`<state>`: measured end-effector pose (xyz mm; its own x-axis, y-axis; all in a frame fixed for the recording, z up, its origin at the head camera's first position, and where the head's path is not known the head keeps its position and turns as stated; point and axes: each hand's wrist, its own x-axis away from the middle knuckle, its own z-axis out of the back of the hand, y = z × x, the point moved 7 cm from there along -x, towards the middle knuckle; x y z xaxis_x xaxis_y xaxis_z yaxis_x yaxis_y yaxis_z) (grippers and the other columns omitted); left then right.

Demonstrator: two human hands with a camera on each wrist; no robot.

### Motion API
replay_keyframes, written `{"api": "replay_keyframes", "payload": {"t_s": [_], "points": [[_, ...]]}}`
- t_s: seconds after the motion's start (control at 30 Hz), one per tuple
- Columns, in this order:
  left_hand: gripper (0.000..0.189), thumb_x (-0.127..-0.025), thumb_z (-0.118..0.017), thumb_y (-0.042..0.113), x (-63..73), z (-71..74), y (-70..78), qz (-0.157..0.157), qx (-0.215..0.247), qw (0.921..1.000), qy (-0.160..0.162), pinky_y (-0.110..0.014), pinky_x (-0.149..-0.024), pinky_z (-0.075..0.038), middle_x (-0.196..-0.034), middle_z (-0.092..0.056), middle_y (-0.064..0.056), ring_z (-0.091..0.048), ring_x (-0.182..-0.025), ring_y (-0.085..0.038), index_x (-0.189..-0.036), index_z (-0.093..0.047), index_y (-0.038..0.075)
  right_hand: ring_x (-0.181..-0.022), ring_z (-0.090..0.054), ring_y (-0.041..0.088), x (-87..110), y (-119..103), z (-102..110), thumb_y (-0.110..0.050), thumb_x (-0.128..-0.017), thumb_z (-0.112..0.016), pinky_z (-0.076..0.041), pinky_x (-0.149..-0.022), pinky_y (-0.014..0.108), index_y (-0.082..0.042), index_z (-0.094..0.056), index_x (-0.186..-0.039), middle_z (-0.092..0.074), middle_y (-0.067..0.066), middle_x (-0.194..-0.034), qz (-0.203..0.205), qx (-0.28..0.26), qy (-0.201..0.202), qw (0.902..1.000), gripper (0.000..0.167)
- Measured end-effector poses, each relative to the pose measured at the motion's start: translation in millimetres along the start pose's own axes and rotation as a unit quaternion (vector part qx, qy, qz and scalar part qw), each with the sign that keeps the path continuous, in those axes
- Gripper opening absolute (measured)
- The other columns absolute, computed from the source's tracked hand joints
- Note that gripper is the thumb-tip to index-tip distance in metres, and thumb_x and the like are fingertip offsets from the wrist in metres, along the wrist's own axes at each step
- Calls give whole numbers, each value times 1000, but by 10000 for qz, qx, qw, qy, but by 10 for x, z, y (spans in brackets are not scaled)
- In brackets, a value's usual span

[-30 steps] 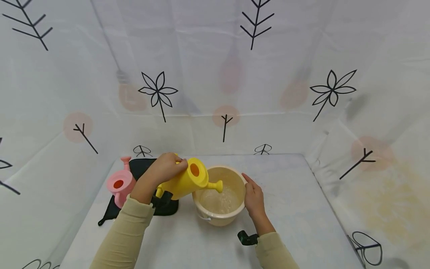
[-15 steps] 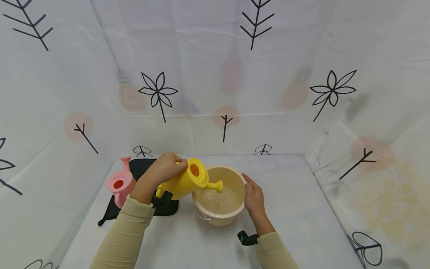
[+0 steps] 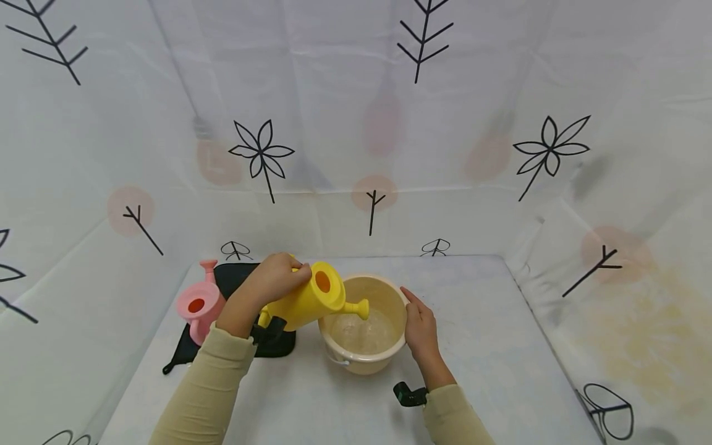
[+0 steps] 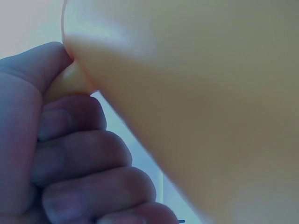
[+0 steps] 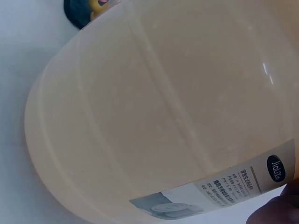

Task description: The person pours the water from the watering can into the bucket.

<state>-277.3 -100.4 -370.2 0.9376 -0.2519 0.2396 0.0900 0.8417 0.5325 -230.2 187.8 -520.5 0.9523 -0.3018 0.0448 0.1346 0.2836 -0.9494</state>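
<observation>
In the head view my left hand [image 3: 276,278] grips the handle of a yellow watering can [image 3: 303,303], which is tilted to the right. Its spout hangs over the open top of a cream bucket [image 3: 363,363]. The left wrist view shows the fingers curled round the handle beside the can's body [image 4: 196,102]. Rippling water [image 3: 367,334] lies in the bucket below the spout. My right hand [image 3: 421,321] holds the bucket at its right rim. Close up, the bucket wall [image 5: 140,107] and a printed label [image 5: 224,186] fill the right wrist view, with fingertips at the lower right corner.
A pink watering can [image 3: 199,303] stands at the left on a black mat [image 3: 278,347] with a hanging loop. The bucket's thin handle [image 3: 340,361] hangs down at the front. White table surface [image 3: 489,346] extends to the right, and a patterned cloth [image 3: 334,111] closes off the back.
Ripples in the water have shifted. Both hands, the tilted yellow watering can and the bucket keep their places.
</observation>
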Motion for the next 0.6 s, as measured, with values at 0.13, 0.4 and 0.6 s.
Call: {"api": "replay_keyframes", "payload": {"t_s": [0.13, 0.4, 0.6], "points": [[39, -90, -47, 39, -3, 0, 7, -44, -19, 10000, -10, -29, -62, -44, -78, -57, -8, -55, -72, -21, -72, -68, 12, -126, -55, 22, -1, 4, 10, -24, -99, -26, -51, -92, 41, -24, -53, -138, -52, 4, -143, 38, -46, 40, 10000, 47], [38, -90, -47, 39, -4, -4, 5, -31, -33, 10000, 0, -30, -63, -45, -82, -57, -8, -55, -74, -22, -73, -68, 12, -120, -58, 21, 4, 1, 11, -24, -100, -26, -51, -81, 30, -26, -52, -139, -51, 4, -144, -20, 31, 27, 10000, 47], [39, -90, -48, 39, 5, -7, 15, -54, 13, 10000, 8, -30, -63, -45, -81, -57, -8, -55, -74, -22, -72, -68, 12, -118, -58, 21, 3, 2, 12, -24, -99, -26, -51, -80, 29, -26, -52, -139, -51, 3, -145, -41, 55, 21, 10000, 48]]}}
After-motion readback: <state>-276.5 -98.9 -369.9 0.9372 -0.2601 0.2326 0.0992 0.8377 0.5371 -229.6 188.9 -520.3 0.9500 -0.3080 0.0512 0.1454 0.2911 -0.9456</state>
